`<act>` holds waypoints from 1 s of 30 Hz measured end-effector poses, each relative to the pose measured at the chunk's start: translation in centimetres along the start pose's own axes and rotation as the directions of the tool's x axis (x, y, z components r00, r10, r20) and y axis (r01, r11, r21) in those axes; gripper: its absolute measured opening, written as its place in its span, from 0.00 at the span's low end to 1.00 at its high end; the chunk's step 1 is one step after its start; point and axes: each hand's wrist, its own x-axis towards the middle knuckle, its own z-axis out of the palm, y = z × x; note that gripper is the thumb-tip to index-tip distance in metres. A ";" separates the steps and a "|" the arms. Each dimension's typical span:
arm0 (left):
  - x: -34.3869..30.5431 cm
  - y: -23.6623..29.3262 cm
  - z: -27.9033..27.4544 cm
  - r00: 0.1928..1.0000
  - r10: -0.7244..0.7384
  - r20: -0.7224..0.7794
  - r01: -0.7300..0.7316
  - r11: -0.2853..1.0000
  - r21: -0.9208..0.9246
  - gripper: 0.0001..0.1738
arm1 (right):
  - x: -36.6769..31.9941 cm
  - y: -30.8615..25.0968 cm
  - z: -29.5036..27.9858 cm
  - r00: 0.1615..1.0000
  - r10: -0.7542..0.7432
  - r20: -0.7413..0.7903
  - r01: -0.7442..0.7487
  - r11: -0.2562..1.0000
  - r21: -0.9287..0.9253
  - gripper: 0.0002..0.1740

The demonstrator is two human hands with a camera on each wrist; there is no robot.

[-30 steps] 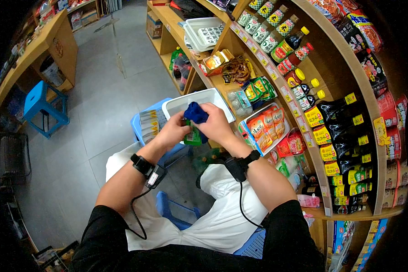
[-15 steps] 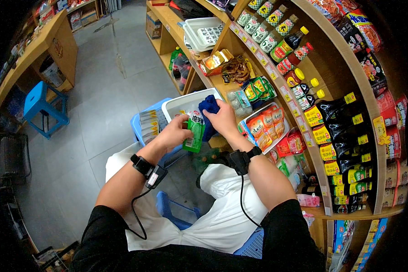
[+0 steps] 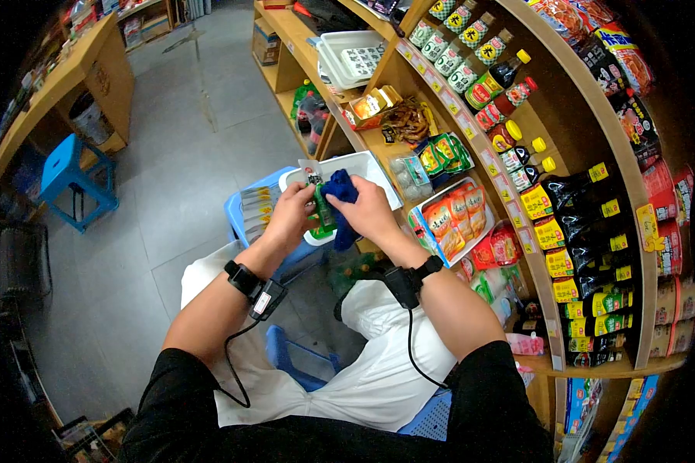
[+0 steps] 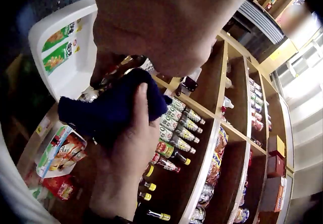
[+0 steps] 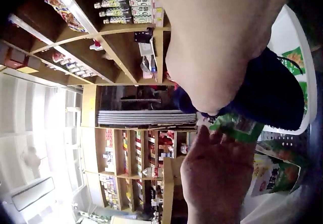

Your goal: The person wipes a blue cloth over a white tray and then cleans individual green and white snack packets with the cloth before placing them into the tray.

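My left hand pinches a green plastic snack packet upright in front of me, its pale top end sticking up above the fingers. With my right hand I grip a bunched dark blue cloth, pressed against the packet's right side. In the left wrist view the cloth hangs from the right hand, thumb on top. Both hands are over the near part of a white plastic tub. Two green packets lie inside that tub.
Left of the tub, a row of packets stands on a blue stool. A white tray of orange-red packets sits at the right, below shelves of sauce bottles. Another blue stool stands on the floor at left.
Half a second ago the cloth was apart to the right and the packet showed its front. Now the hands have come together, the packet is raised and turned, and the cloth lies against it.
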 end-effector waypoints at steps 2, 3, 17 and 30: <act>-0.1 0.0 0.1 1.000 0.019 0.013 -0.019 1.000 -0.001 0.20 | 0.0 0.2 0.6 1.000 -0.011 0.006 0.011 1.000 0.003 0.19; -0.1 0.1 0.1 0.999 0.039 0.026 -0.039 0.999 -0.004 0.21 | 0.0 0.1 0.6 0.999 -0.027 0.016 0.028 1.000 -0.012 0.21; -0.8 1.2 0.4 0.996 0.082 0.023 -0.084 0.988 0.130 0.19 | 1.9 2.5 1.2 0.999 0.016 -0.040 -0.019 0.996 -0.085 0.17; -2.1 4.1 -2.9 0.947 0.321 0.024 -0.274 0.766 0.582 0.08 | 4.8 9.2 4.7 0.961 0.273 -0.031 -0.274 0.946 -0.172 0.20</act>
